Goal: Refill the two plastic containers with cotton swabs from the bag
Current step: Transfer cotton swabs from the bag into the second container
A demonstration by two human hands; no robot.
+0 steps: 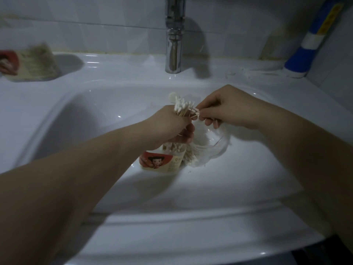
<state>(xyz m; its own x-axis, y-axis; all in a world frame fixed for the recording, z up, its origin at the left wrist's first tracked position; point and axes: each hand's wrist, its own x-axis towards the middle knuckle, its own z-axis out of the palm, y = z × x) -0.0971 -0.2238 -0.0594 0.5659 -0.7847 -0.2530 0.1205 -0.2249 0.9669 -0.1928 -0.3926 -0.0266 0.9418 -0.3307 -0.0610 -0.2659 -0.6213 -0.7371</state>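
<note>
My left hand (172,126) is closed around a bundle of cotton swabs (184,108), whose white tips stick up above my fist. My right hand (223,109) pinches a few swabs at the bundle's right edge. Below my hands, inside the sink basin, stands a clear plastic container (164,159) with a red cartoon label, holding swabs. Beside it on the right lies the crumpled clear bag (212,144), with more swabs in it. A second labelled container (28,64), full of swabs, lies blurred on the sink's left ledge.
The white sink (95,115) fills the view, with a chrome faucet (174,35) at the back centre. A blue and white object (309,44) leans in the back right corner, with pale scraps beside it on the ledge.
</note>
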